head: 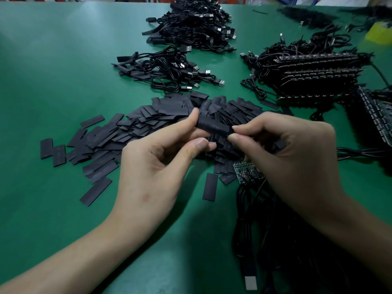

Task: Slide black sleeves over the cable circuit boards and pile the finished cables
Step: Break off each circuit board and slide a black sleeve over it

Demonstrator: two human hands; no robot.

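On the table [63, 60]: we find a heap of loose sleeves [148, 124] in the middle.
Behind the heap: a small cable pile [167, 71], and behind that a larger cable pile [195, 24].
Right: stacked circuit boards [314, 77], well apart from the small cable pile.
Near right: a cable bundle [265, 230] under our right hand [292, 155].
Above the heap: a held sleeve [212, 125] between our left hand [157, 166] and right hand.

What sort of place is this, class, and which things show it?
Probably an electronics assembly bench: a green mat carries a heap of black sleeves, piles of USB cables and stacked circuit boards.
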